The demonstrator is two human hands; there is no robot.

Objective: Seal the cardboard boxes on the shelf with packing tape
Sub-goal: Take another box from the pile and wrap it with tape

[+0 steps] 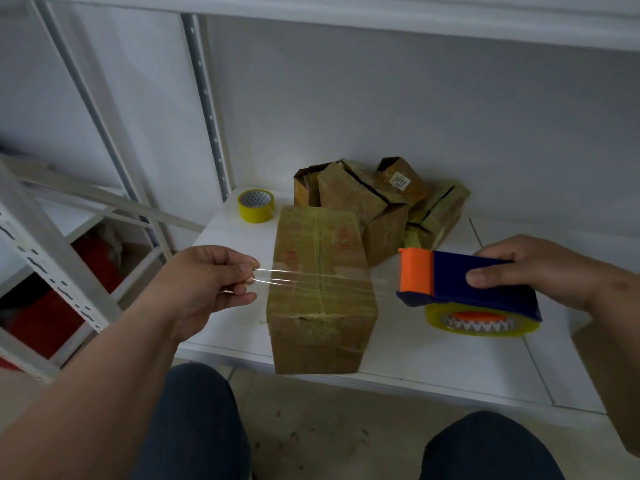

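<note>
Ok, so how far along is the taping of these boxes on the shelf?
Partly done. The front box already has yellowish tape along its top seam. In hand: the left hand pinches a clear tape strip stretched across that box, while the right hand grips the tape dispenser; the strip isn't pressed down yet. Left: the boxes behind, some with open seams. A spare tape roll sits nearby.

A white shelf board (pixel 433 368) spans the middle, backed by a plain white wall (pixel 415 116). Another white shelf (pixel 346 8) runs overhead. Perforated white metal uprights (pixel 206 109) and slanted braces (pixel 79 98) stand at the left, with red shapes (pixel 45 317) low behind them, blurred. Below lies a pale, speckled floor (pixel 329 434). The light is soft and even.
</note>
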